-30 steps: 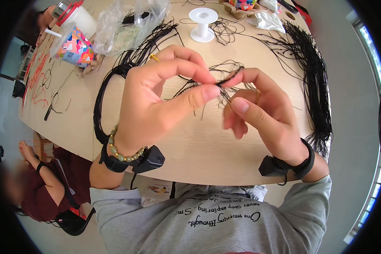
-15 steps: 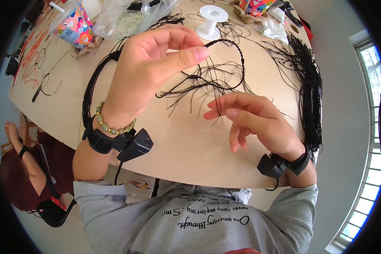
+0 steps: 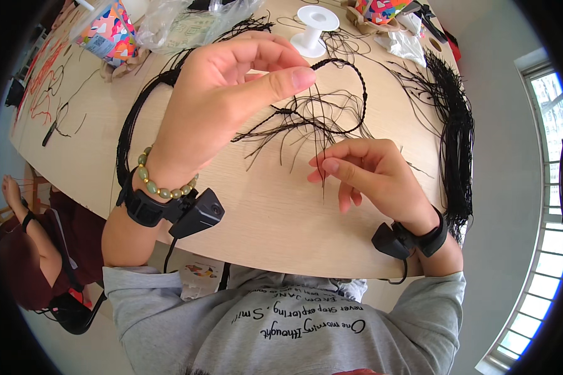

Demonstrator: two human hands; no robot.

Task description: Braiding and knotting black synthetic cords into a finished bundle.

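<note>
Between the thumb and fingertips of my left hand (image 3: 231,87) is one end of a braided black cord (image 3: 364,94), held up over the table. The braid curves in a loop to the right and back, with small knots along it. Thin black strands (image 3: 316,112) hang down from beneath my left fingertips. My right hand (image 3: 385,178), lower and nearer to me, has its thumb and index finger closed around the lower part of these strands; the other fingers are loosely curled. Loose cord ends fan out on the tabletop behind the strands.
A white spool (image 3: 309,45) stands beyond my left hand. Bundles of black cord (image 3: 456,150) lie at the right and left. Patterned cups (image 3: 109,34), plastic bags (image 3: 175,28) and red cords (image 3: 40,81) are farther back. Another person (image 3: 44,244) sits at the left.
My right hand has moved slightly left, and its thumb and index finger have closed on the hanging strands. The left hand keeps its pinch, shifting only slightly.
</note>
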